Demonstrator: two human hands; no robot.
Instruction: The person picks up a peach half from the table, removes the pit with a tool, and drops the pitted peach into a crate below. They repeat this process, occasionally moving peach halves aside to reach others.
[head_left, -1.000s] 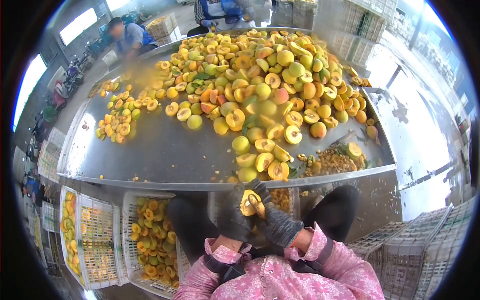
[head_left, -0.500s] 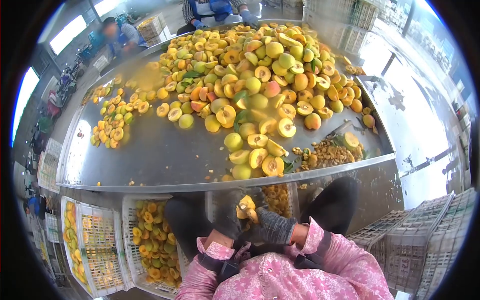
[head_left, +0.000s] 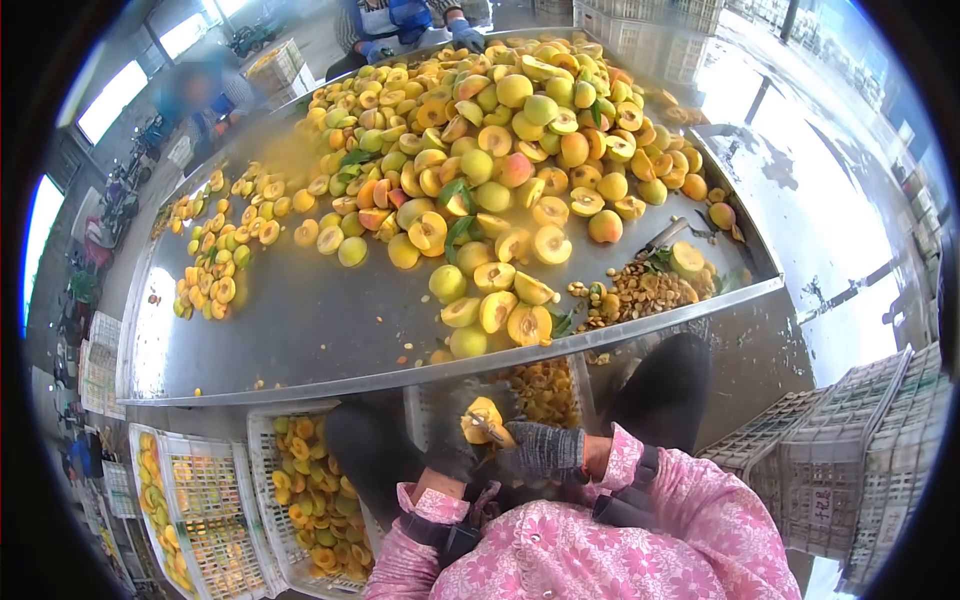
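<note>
My left hand (head_left: 452, 450), in a dark glove, is closed around a yellow peach half (head_left: 482, 414) just below the table's front edge. My right hand (head_left: 545, 453), in a grey knitted glove, grips a short brownish tool (head_left: 494, 431) whose tip touches the peach flesh. Its exact kind is hard to make out. Under my hands, between my knees, a crate holds yellow peach pieces (head_left: 545, 393). On the metal table (head_left: 300, 350) lies a large pile of whole and halved peaches (head_left: 480, 170), with several halves (head_left: 497, 312) close to the front edge.
Peach pits (head_left: 645, 295) lie heaped at the table's right corner, near a knife-like tool (head_left: 665, 235). Left of my legs stand white crates (head_left: 262, 480) of peach halves. More crates (head_left: 820, 480) are stacked at right. A co-worker's gloved hand (head_left: 465, 35) rests at the far edge.
The view has tilted and shifted slightly. The peach half in my left hand has turned, showing more smooth yellow flesh, and the tool now lies across its lower right side.
</note>
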